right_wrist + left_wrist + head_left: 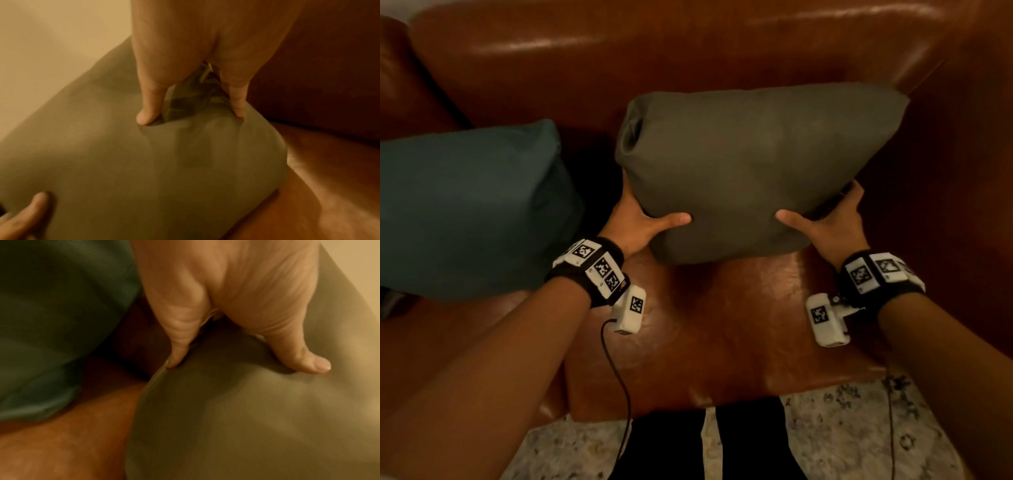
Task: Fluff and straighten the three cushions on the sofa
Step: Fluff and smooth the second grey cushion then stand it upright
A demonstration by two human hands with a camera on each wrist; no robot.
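Note:
An olive-grey cushion point(750, 164) leans against the back of the brown leather sofa point(654, 51), its lower edge lifted above the seat. My left hand point(640, 219) grips its lower left corner, thumb across the front, fingers hidden behind. My right hand point(825, 219) grips the lower right corner the same way. In the left wrist view my left hand point(236, 340) pinches the olive-grey cushion point(246, 418). The right wrist view shows my right hand point(191, 104) pinching the olive-grey cushion point(144, 162). A teal cushion point(469, 205) stands to the left, also seen as the teal cushion point(51, 321). No third cushion is in view.
The leather seat point(722, 325) lies bare below the cushion. A right armrest point(962, 171) rises close beside my right hand. Speckled floor point(842, 428) and my dark trouser legs point(709, 445) are at the bottom.

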